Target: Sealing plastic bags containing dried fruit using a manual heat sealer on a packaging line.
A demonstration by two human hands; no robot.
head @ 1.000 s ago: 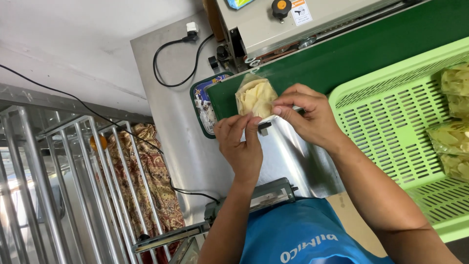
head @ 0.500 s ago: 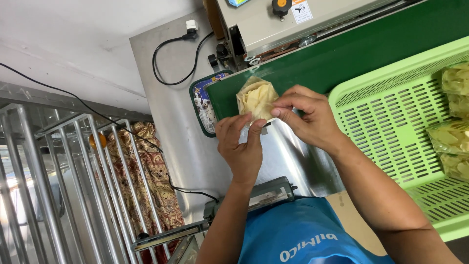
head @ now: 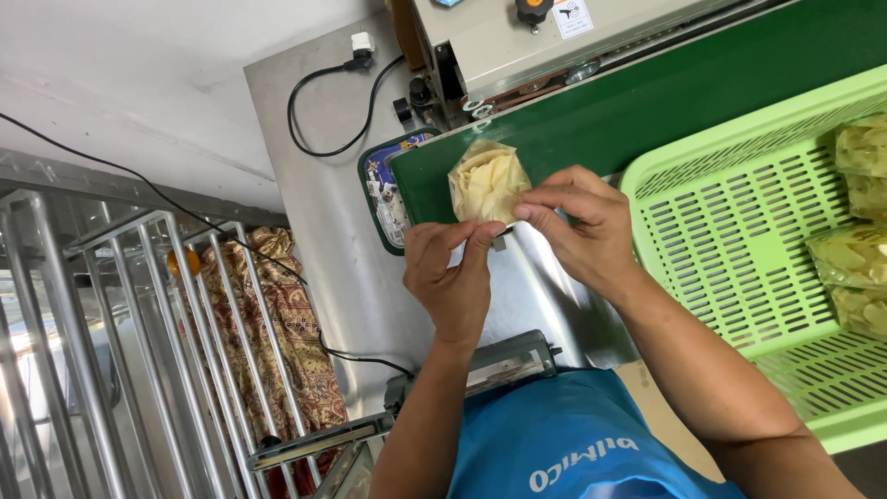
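A small clear plastic bag of pale yellow chips (head: 487, 180) lies on the dark green conveyor belt (head: 665, 102) of a grey metal sealing machine (head: 554, 42), and both of the person's hands hold it at its near edge. The left hand (head: 453, 277) pinches the bag's near corner, its fingers (head: 480, 245) closed narrowly on the plastic. The right hand (head: 582, 222) grips the same edge just beside the left, its fingers (head: 545, 199) curled tight on the bag. A light green slotted plastic basket (head: 739, 231) sits to the right of the bag, touching the belt's near side, and holds more clear bags of chips (head: 855, 249) at its far right. A black cable (head: 319, 111) loops on the steel table (head: 314, 212) to the left of the bag, beyond the left hand.
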